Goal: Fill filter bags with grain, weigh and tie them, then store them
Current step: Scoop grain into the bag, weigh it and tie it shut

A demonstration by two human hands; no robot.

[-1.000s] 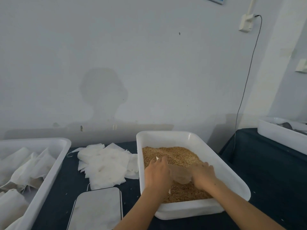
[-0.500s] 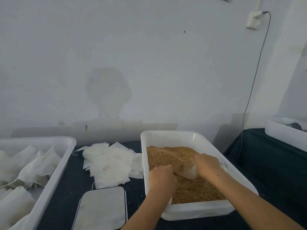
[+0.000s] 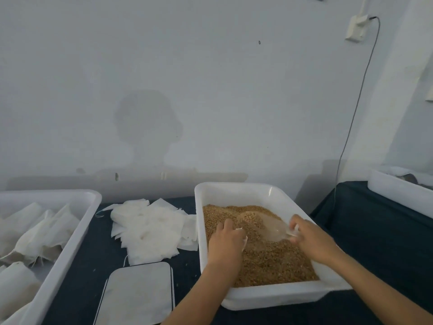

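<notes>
Forearms reached forward over the near rim of the grain tub [image 3: 276, 297]. Inside it, the left hand [image 3: 226, 242] curled its fingers round a filter bag [image 3: 267, 227] edge, while the right hand [image 3: 311, 239] pinched the opposite edge. Partly filled, the bag lay on the grain [image 3: 264, 266] between both hands.

Dark cloth [image 3: 365, 231] right of grain tub [image 3: 234, 191] open; bag stack [image 3: 150, 228], scale [image 3: 138, 294] crowd left.
</notes>
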